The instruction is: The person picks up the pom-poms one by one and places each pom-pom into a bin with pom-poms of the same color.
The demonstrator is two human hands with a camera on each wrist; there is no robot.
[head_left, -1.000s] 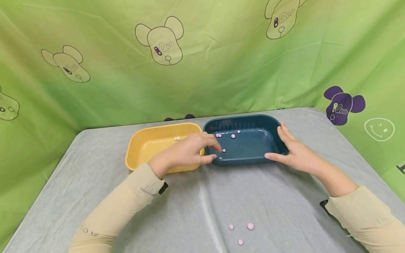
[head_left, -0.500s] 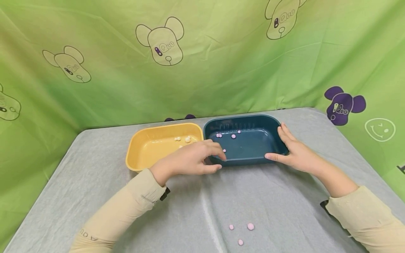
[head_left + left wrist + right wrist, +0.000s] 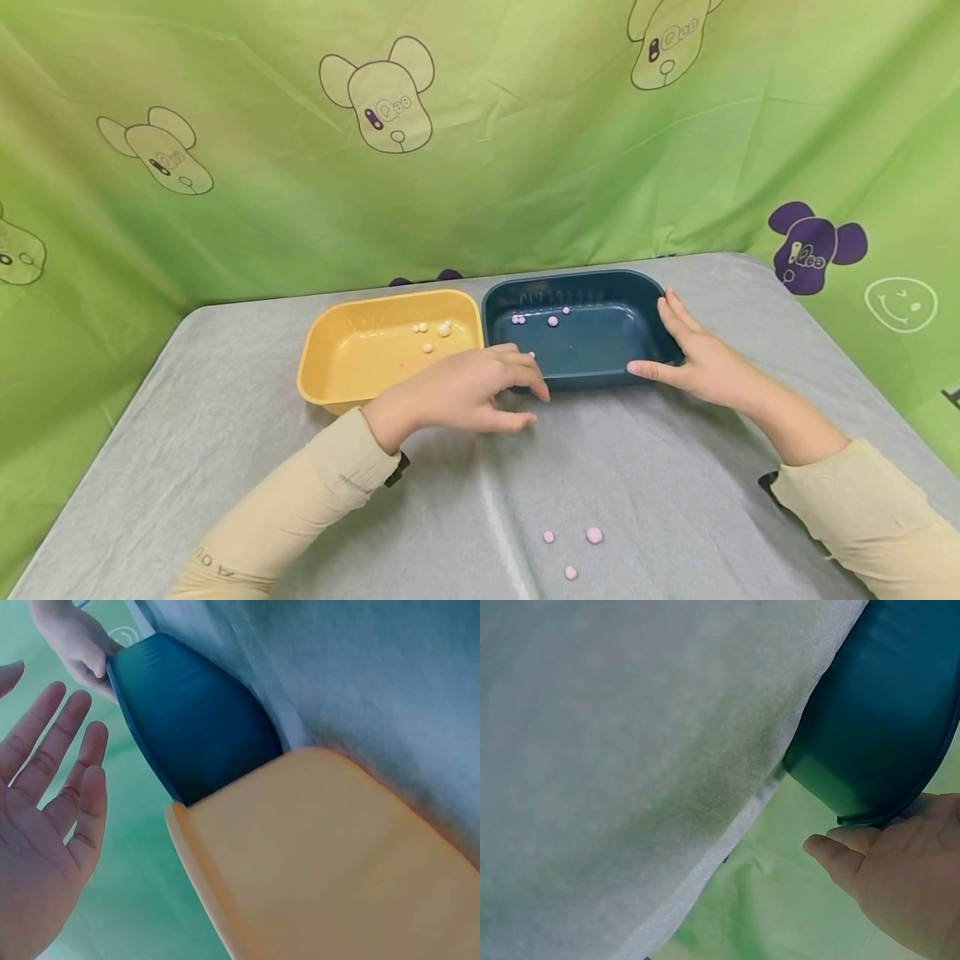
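L hand (image 3: 468, 392) loosely spread by blue bin (image 3: 600, 337) near L edge; R hand (image 3: 705, 360) spread on its R end. Wide worktop (image 3: 540, 467) strip btwn bin & 3 pink balls (image 3: 594, 535).

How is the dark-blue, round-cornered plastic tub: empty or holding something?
Holding something, though far from full: a few small round pink balls lie on the bottom of the dark-blue tub.

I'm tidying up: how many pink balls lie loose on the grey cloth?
3: a small ball at left, a bigger ball at right, a third ball nearest the camera. More may be hidden.
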